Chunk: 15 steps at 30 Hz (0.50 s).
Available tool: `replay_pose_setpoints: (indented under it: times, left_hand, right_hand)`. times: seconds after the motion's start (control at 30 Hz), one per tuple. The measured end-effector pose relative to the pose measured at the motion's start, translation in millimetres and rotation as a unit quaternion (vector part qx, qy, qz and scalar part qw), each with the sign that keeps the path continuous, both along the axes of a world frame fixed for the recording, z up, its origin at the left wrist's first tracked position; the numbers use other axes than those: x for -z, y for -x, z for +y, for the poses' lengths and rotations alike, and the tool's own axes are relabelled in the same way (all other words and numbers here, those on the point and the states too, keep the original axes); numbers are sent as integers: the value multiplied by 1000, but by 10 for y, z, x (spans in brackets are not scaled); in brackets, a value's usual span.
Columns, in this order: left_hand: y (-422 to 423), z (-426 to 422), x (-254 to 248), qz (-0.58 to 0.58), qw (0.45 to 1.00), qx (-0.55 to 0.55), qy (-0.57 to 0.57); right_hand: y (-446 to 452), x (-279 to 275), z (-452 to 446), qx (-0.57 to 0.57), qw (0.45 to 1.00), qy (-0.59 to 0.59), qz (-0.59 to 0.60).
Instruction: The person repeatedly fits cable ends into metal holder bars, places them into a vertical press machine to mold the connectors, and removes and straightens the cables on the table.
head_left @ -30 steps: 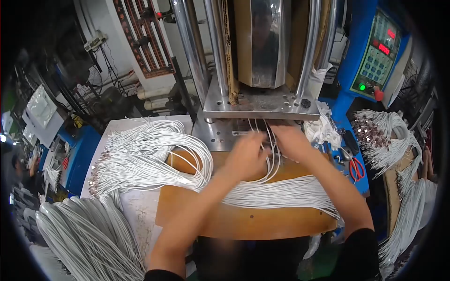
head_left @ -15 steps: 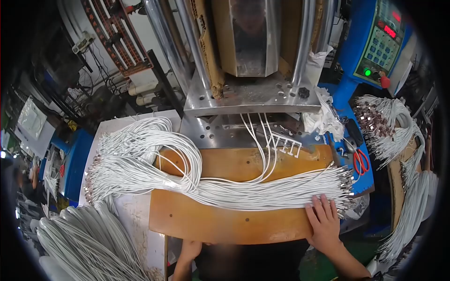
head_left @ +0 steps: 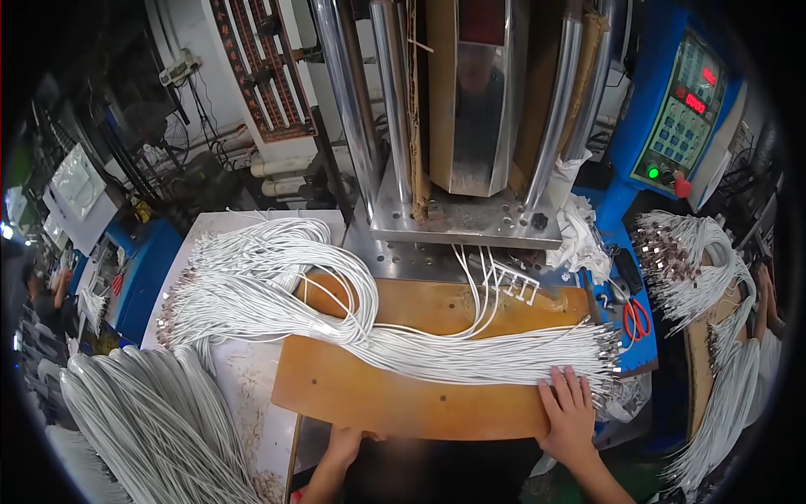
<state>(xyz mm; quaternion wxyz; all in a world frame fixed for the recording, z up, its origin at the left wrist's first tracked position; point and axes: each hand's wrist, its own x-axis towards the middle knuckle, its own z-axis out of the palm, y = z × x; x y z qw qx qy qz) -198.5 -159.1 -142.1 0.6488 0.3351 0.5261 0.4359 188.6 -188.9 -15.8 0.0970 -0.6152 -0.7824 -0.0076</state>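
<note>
A thick bundle of white cables (head_left: 470, 357) lies across a brown board (head_left: 369, 401), with small connectors at its right end. My right hand (head_left: 569, 416) rests at the board's right front corner, fingers stretched out and touching the cables near those connectors. At the board's front edge is my left hand (head_left: 342, 445), its fingers mostly hidden by the board. Several cables run from the bundle back under the metal press plate (head_left: 470, 231). A white branched plastic piece (head_left: 516, 284) lies by these cables.
Looped cables (head_left: 277, 252) lie on the white table at left, with a grey coil (head_left: 155, 420) in front. Red-handled scissors (head_left: 636, 319) lie on the blue surface at right, below a lit control panel (head_left: 684, 109). More cables (head_left: 684, 260) hang far right, near another person's arm (head_left: 764, 302).
The view has tilted upward and turned, so the press and panel sit lower in it. Both hands keep about the same places at the board and cables.
</note>
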Motion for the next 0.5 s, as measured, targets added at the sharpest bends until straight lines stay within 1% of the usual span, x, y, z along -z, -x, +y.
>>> replay_pose_setpoints:
  times: [0.07,0.1,0.13,0.17,0.2,0.23,0.27,0.3,0.33,0.4,0.43,0.47,0.5]
  left_hand:
    - [16,-9,-27,0,1000,20,2]
    - [28,-38,-116,0,1000,21,1]
    - [30,-57,-316,26,986,167,-5]
    - [38,-81,-542,52,949,311,-10]
    - [33,-89,-770,77,890,448,-12]
    - [-57,-22,-1055,78,889,451,-13]
    - [-209,96,-1348,68,853,496,-145]
    - [-376,218,-1562,57,799,532,-273]
    - [-557,322,-1639,131,794,515,-296]
    - [-1064,472,-1661,260,780,455,-342]
    - [-1357,552,-1649,317,771,413,-366]
    - [-1621,641,-1678,333,743,398,-422]
    - [-1859,698,-1674,346,714,383,-473]
  right_hand:
    - [26,-64,-15,1,1000,3,5]
    - [52,-115,-23,2,1000,8,12]
    - [72,-165,-9,6,1000,10,18]
    - [95,-232,33,10,1000,7,18]
    - [118,-330,110,-36,996,28,74]
    - [124,-444,211,-84,987,48,129]
    - [111,-551,305,-132,972,67,183]
    - [89,-513,468,-130,970,43,200]
    - [65,-425,696,-127,968,18,216]
    - [185,-557,1190,24,952,124,278]
    - [170,-359,1447,15,967,28,254]
    - [162,-155,1702,6,971,-69,228]
    - [145,-85,1877,7,970,-71,231]
